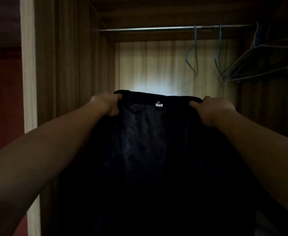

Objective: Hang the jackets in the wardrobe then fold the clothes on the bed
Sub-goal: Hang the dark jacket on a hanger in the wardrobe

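A dark jacket [153, 150] hangs spread out in front of me, its lining and a small white label facing me. My left hand [108, 104] grips the top edge at its left corner. At the right corner my right hand [211, 109] grips the same edge. The jacket is held inside the open wardrobe, well below the metal rail [148, 29]. Its lower part drops out of view in the dark.
Two blue hangers [193, 57] hang on the rail at the right, with several more hangers [259, 65] bunched further right. The wardrobe's wooden left wall [71, 65] and a pale back panel [157, 65] frame the space. A red wall [3, 99] lies left.
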